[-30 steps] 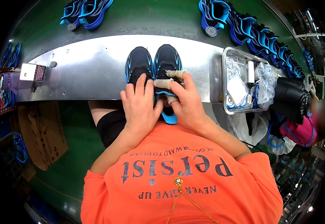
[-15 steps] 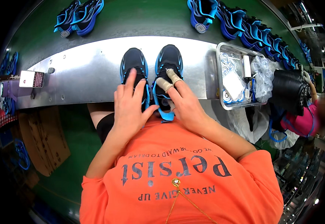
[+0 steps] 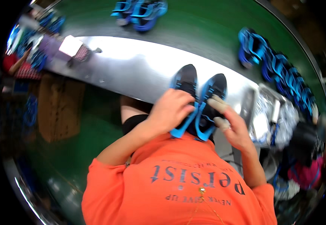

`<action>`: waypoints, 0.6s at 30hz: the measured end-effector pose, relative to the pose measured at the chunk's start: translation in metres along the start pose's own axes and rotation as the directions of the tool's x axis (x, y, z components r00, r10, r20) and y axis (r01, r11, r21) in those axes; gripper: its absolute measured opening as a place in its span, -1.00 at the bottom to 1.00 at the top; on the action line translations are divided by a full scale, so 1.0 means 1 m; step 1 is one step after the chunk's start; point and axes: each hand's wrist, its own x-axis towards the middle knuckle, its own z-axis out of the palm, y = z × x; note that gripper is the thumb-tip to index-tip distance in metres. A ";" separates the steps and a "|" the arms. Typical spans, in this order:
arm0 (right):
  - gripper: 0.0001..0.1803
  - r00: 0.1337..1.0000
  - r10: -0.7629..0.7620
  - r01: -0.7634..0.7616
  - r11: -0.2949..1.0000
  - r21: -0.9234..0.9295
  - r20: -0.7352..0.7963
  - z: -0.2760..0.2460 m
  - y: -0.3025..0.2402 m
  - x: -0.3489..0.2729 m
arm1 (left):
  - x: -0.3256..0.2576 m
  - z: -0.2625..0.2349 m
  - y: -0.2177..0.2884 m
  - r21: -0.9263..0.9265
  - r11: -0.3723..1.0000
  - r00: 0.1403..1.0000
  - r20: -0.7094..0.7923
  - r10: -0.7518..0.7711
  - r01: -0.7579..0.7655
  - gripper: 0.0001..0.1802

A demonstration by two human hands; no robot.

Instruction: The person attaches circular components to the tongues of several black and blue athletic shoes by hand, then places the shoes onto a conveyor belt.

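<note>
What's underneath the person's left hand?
The left hand is over the left shoe. The shoe's dark toe and blue heel end show; part of its middle is hidden beneath the hand.

Two shoes [image 3: 185,78] lie side by side across the near edge of the bench [image 3: 133,56], heels toward the wearer; to their right, a filled tray [image 3: 248,107]; at far left, a small block [image 3: 70,45]. Behind, on the surface beyond [image 3: 204,26]: a shoe pair [image 3: 148,17], left; a shoe row [image 3: 282,75], right. Below left, a carton [image 3: 58,110].
</note>
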 end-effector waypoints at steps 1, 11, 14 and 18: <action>-0.53 0.997 0.046 -0.046 0.999 0.003 -0.064 0.000 0.004 0.002 | 0.001 0.007 -0.001 -0.034 0.999 0.998 -0.061 -0.001 -0.001 -0.77; -0.62 0.991 0.037 -0.061 0.981 -0.184 -0.131 0.010 0.010 0.013 | 0.001 0.013 0.001 -0.140 0.987 0.997 0.001 -0.083 0.082 -0.78; -0.60 0.999 -0.003 -0.002 0.995 -0.099 -0.047 -0.002 0.014 0.009 | 0.004 0.017 0.004 -0.129 0.985 0.992 -0.034 -0.124 0.118 -0.79; -0.53 0.982 -0.020 -0.046 0.938 -0.342 -0.186 0.010 0.023 0.010 | 0.007 0.022 -0.002 -0.131 0.989 0.997 0.055 -0.055 0.061 -0.81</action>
